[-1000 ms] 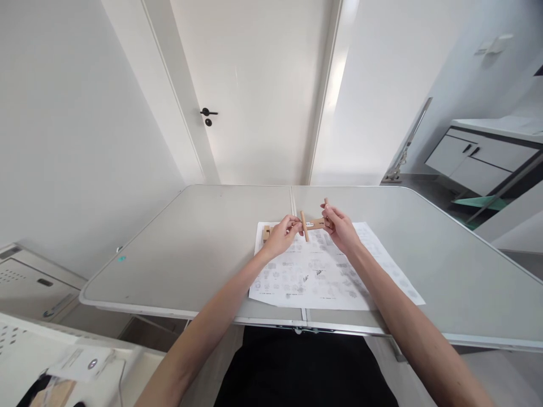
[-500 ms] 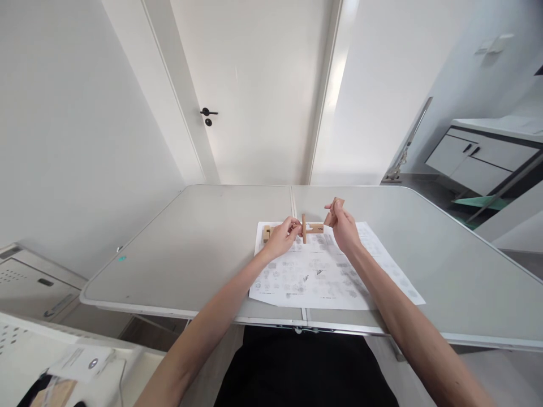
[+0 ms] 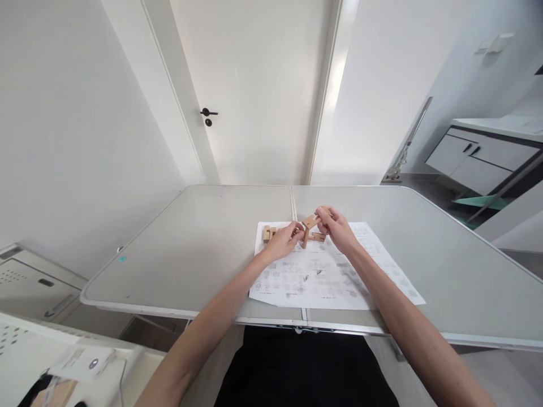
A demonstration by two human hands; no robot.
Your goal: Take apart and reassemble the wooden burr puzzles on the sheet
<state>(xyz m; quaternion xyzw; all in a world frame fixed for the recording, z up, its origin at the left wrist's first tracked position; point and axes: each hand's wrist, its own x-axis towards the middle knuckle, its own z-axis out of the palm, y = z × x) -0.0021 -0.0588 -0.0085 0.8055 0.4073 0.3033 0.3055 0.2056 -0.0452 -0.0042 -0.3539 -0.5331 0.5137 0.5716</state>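
Observation:
My left hand (image 3: 283, 241) is closed on a small assembly of crossed wooden pieces (image 3: 308, 237), held just above a printed paper sheet (image 3: 322, 274) on the grey table (image 3: 190, 249). My right hand (image 3: 337, 227) pinches a separate wooden bar (image 3: 311, 221) and holds it tilted against the top of that assembly. Loose wooden blocks (image 3: 268, 233) lie on the sheet's far left corner, to the left of my left hand.
A white door with a black handle (image 3: 208, 113) stands beyond the table. A grey cabinet (image 3: 479, 161) is at the right, a metal box (image 3: 29, 280) at the left, and a lower surface with papers (image 3: 76, 362) is at the bottom left.
My right hand lifted a wooden bar away to the right, then brought it back down left onto the crossed pieces. My left hand lowered slightly with the assembly.

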